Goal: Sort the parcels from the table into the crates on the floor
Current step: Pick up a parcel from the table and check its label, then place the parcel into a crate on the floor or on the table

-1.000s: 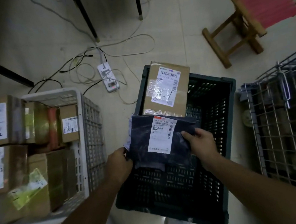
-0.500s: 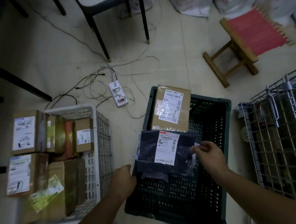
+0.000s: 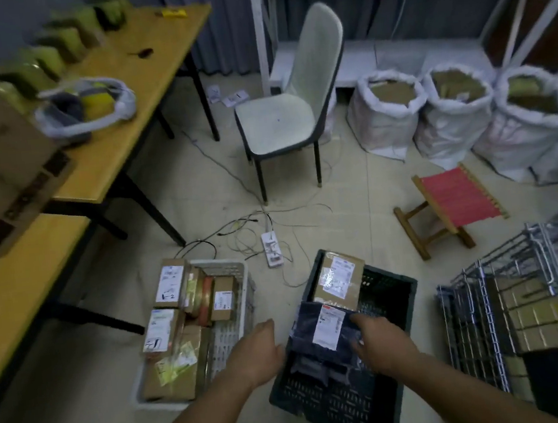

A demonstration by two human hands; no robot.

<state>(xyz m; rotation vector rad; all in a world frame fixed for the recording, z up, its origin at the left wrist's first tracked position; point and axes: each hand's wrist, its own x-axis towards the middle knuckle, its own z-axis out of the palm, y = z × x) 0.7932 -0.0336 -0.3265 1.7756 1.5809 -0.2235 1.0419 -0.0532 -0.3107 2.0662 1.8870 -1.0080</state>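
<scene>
Since the earlier frame your left hand (image 3: 256,351) has come off, open, while your right hand (image 3: 380,340) pinches the dark mailer (image 3: 317,331) propped inside the black crate (image 3: 396,288); deposit nearly done, next release it.

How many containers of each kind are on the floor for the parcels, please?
White crate: 1
Dark crate: 1
Wire basket: 1
White sacks: 3 fully in view
Total: 6
</scene>
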